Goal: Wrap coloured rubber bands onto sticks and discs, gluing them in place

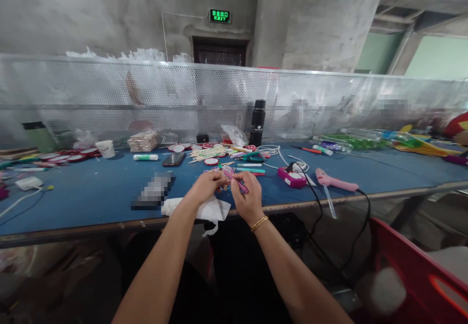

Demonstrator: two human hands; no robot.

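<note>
My right hand (247,194) is closed around a pink-purple pen (242,187), its upper end pointing toward the left fingers. Close beside it, my left hand (212,183) pinches something small, mostly hidden by the fingers; a bit of green shows just above them. Under the left wrist lies crumpled white tissue (215,210), hanging over the table's front edge. Behind the hands is a loose heap of thin pinkish strands, partly covered by the fingers. Several pens and wooden sticks (206,153) are spread just beyond.
On the blue table (98,192) are a phone (153,192), a magenta power strip (291,177) and a pink glue gun (334,181) with a trailing black cord. A black bottle (258,123) stands near the perforated metal screen (226,87). A red crate (409,265) sits low at right.
</note>
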